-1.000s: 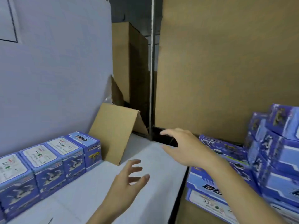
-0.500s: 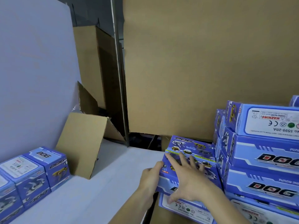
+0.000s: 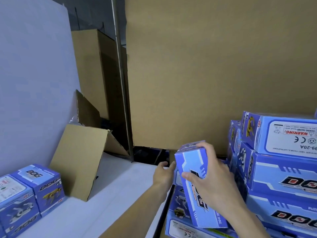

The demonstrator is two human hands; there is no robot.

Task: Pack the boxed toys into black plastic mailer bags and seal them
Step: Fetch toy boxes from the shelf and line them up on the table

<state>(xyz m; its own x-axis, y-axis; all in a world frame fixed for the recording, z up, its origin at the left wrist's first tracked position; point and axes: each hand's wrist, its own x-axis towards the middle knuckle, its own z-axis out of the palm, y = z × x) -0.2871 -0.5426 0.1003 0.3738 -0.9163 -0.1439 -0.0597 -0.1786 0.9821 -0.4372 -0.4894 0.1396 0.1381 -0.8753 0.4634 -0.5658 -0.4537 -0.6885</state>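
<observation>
Boxed toy (image 3: pixel 193 182): tilted off the blue stack (image 3: pixel 281 177), beside the bench (image 3: pixel 120 191). Held by right hand (image 3: pixel 212 182), fingers wrapped across its width; left hand (image 3: pixel 163 174) open at its far corner. Judged light, stiff, glossy; best gripped across narrow sides.

Open white tabletop (image 3: pixel 109 201) runs bare down the middle, room to pass there. Blue boxes (image 3: pixel 30 191) crowd its left edge, a folded cardboard flap (image 3: pixel 80 160) leans behind, and the stacked toy boxes (image 3: pixel 281 177) wall off the right.
</observation>
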